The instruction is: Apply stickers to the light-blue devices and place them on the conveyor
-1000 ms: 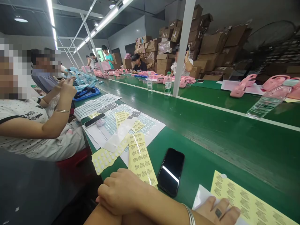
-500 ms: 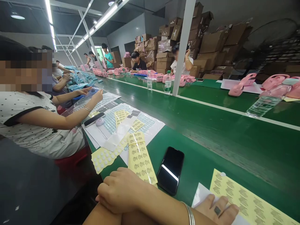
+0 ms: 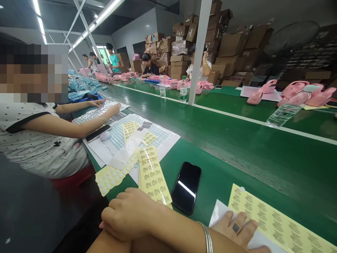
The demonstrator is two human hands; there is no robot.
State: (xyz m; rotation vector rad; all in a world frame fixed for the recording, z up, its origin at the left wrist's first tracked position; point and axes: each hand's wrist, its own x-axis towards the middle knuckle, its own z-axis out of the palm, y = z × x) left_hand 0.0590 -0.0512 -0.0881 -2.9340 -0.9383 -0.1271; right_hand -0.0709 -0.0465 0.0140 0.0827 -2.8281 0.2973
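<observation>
My forearms are crossed at the green table's edge. My right hand (image 3: 123, 211), on the left side of the view, lies over my left forearm with its fingers curled round it; the fingertips are mostly hidden. Bangles circle that wrist. My left hand (image 3: 235, 226) rests flat, fingers apart, on a white slip of paper (image 3: 214, 212) and against a yellow sticker sheet (image 3: 276, 218) with printed labels. A dark ring-like piece shows on one finger. Beyond my right hand lies a stack of yellow label sheets (image 3: 154, 175). A black phone (image 3: 186, 188) lies between the hands.
A co-worker (image 3: 28, 123) sits at left, hands on clear film (image 3: 92, 114). White sheets with pale blue stickers (image 3: 168, 135) and a yellow sheet of white dots (image 3: 116, 175) lie nearby. A post (image 3: 198, 52), bottles (image 3: 183, 89) and pink plastic parts (image 3: 263, 92) stand across the green surface.
My view has turned slightly, so things sit a little further left and higher. The co-worker's clear film has come down flatter onto the table. My hands keep their pose.
</observation>
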